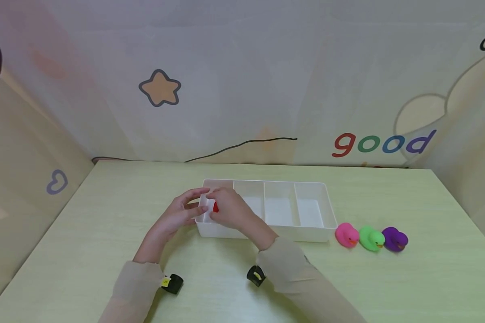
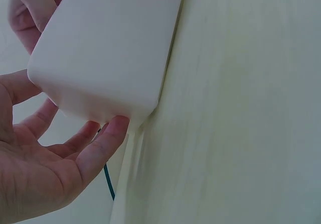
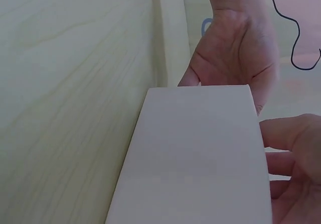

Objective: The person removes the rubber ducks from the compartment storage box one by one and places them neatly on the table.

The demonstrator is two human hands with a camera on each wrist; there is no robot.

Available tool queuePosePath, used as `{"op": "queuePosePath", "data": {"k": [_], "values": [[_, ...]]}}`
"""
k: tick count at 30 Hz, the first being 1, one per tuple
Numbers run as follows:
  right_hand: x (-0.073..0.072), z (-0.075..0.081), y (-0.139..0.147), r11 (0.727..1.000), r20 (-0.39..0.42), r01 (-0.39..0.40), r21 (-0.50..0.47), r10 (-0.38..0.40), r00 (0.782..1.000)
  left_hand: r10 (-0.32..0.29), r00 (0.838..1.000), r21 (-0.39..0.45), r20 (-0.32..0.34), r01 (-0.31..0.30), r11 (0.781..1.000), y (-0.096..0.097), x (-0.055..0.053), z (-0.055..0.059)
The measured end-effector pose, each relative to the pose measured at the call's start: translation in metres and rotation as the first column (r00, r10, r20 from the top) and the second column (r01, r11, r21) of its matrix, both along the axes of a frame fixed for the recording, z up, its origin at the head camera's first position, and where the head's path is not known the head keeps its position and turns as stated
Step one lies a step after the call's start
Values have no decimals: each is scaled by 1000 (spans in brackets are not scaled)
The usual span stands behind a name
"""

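Note:
A white tray (image 1: 262, 232) with several compartments in a row stands on the table. My left hand (image 1: 182, 213) is at its left end, the fingers spread around the end wall; in the left wrist view, fingertips (image 2: 119, 124) touch that wall's outer side. My right hand (image 1: 231, 208) reaches over the front wall into the leftmost compartment. It holds a small red object (image 1: 216, 207), mostly hidden by the hand, so its shape cannot be made out. In the right wrist view the tray's front wall (image 3: 195, 153) covers part of both hands.
Right of the tray, a pink rubber duck (image 1: 346, 235), a green rubber duck (image 1: 372, 238) and a purple rubber duck (image 1: 395, 239) sit side by side on the light wooden table (image 1: 210, 287). Behind the table hangs a printed curtain (image 1: 242, 89).

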State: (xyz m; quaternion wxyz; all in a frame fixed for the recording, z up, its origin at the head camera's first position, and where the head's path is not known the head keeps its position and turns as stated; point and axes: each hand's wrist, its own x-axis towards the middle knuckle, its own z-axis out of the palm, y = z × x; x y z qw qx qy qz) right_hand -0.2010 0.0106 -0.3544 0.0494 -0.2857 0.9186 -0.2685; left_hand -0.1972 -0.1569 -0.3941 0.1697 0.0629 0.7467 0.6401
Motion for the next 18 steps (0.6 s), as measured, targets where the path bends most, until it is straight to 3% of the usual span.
{"op": "queuePosePath", "data": {"k": [7, 18], "values": [[1, 2, -12, 976, -100, 26, 216, -5, 995, -11, 1000, 34, -10, 12, 999, 0, 0, 0], [-2, 5, -26, 930, -81, 83, 357, -57, 995, -13, 1000, 13, -17, 13, 1000, -2, -1, -1]]}}
